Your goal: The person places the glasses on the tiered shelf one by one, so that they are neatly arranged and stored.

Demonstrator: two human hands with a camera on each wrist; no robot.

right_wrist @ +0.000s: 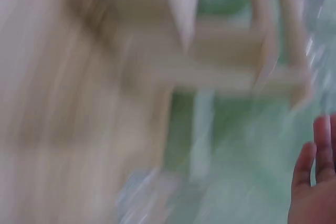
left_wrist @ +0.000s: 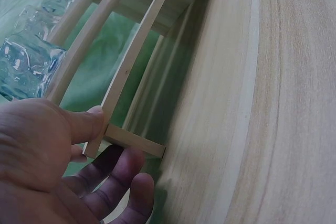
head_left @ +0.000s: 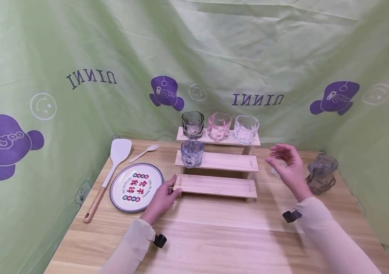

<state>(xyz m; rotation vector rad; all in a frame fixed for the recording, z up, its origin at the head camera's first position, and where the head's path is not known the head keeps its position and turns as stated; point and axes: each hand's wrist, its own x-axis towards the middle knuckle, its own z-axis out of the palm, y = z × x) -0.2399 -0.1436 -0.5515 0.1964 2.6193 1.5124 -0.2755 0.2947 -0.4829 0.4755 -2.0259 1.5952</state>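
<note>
A three-step wooden shelf stands on the table. My left hand grips the left end of its lowest step, thumb on top and fingers curled beneath, as the left wrist view shows. Dark grey, pink and clear glasses stand in a row on the top step. A bluish glass sits at the left of the middle step. Off the shelf's right side, my right hand is raised with fingers loosely bent and nothing held. Partly behind it is a clear glass.
Dark glasses stand close together at the far right. At the left lie a white spatula with a wooden handle, a small white spoon and a printed plate. A green curtain hangs round the table.
</note>
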